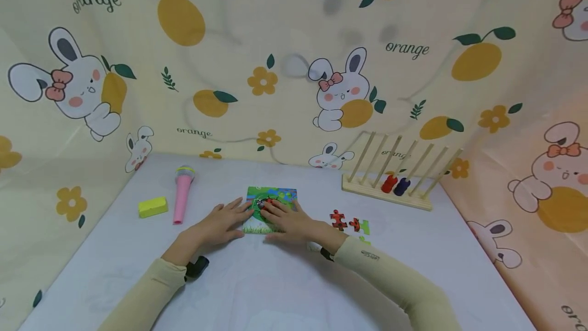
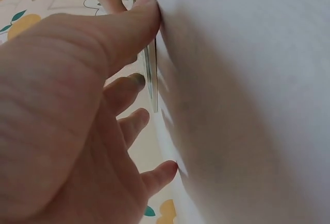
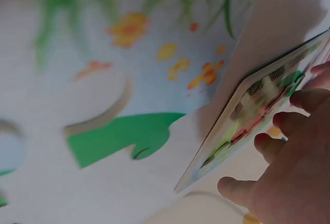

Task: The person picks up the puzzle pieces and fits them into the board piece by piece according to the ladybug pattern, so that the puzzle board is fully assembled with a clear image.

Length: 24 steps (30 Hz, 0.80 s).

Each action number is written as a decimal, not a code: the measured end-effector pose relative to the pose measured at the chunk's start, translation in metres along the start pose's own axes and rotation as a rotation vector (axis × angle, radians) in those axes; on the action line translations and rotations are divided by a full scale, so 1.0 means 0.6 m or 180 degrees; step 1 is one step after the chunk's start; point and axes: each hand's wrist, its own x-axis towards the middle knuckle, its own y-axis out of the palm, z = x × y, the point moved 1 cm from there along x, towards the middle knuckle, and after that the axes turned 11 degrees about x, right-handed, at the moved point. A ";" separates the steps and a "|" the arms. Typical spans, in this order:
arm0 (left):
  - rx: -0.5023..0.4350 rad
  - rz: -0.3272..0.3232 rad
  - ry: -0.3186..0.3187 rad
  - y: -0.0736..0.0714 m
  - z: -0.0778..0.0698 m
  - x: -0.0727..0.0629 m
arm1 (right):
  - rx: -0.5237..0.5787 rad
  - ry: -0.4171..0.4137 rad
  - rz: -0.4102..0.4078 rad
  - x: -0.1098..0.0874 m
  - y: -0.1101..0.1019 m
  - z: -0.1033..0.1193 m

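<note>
Left hand (image 1: pixel 220 225) and right hand (image 1: pixel 288 225) both had a relaxed grip, fingers apart, touching the puzzle (image 1: pixel 271 193) on the counter (image 1: pixel 257 280). Pieces (image 1: pixel 338 220) lay right of the puzzle, mic (image 1: pixel 181 197) left of it, rack (image 1: pixel 386 196) beyond it, off right.

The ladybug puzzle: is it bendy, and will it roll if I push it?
The ladybug puzzle is probably stiff: its edge looks straight in both wrist views. It likely won't roll, being flat; a push would more likely slide it over the white tabletop. Tilted, it might drop bits, since loose jigsaw pieces lie nearby.
</note>
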 end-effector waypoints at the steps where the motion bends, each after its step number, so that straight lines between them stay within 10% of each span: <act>1: -0.0008 -0.0005 -0.0011 0.001 0.000 0.000 | -0.0039 -0.0004 -0.0003 0.003 0.000 0.002; 24: 0.0005 -0.0168 -0.0064 0.004 0.007 0.002 | -0.0286 0.0079 0.0012 0.027 -0.002 0.013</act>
